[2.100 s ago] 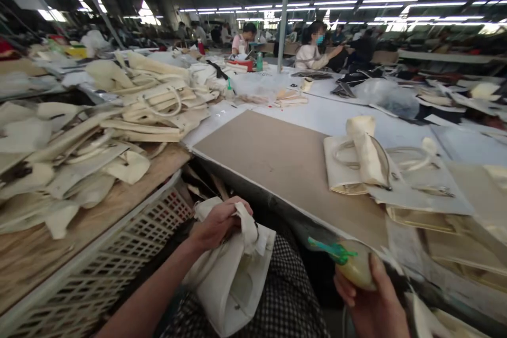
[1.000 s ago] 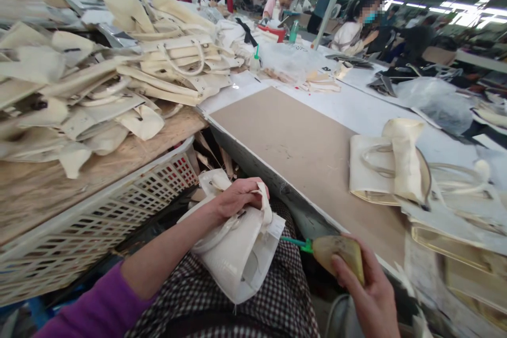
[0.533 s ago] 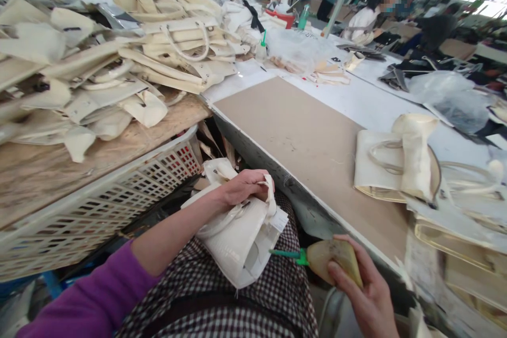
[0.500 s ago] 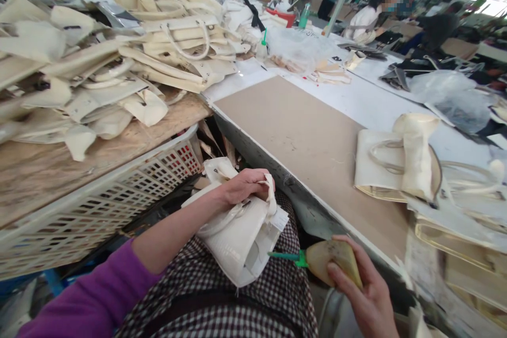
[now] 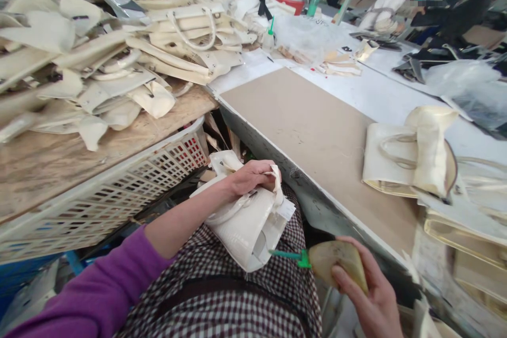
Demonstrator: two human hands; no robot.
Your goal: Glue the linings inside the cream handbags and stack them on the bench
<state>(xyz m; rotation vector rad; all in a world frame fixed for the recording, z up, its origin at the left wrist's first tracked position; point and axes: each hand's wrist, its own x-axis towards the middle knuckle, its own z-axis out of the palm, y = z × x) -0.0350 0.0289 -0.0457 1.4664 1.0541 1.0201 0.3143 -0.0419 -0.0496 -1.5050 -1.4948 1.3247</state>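
A cream handbag piece (image 5: 247,229) lies tilted across my lap, its open edge turned towards the right. My left hand (image 5: 253,177) is closed on its upper part, near a loop of cream strap; the fingertips are partly hidden. In my right hand (image 5: 374,288) is a yellowish glue bottle (image 5: 338,264), gripped between thumb and fingers. Its thin green nozzle points left, with the tip at the bag's open edge; whether it touches cannot be made out. A small white tag (image 5: 285,209) hangs at the bag's right side.
Cream bag parts (image 5: 130,63) are heaped on the wooden table (image 5: 43,179) at left, above a white plastic basket (image 5: 130,195). A brown board (image 5: 312,121) covers the bench ahead. More cream bags (image 5: 390,161) lie at right. Co-workers sit further back.
The view has shifted slightly, so the benches and heaps sit a little higher and further right. Both hands keep their holds, and the nozzle tip now appears closer to the bag's edge.
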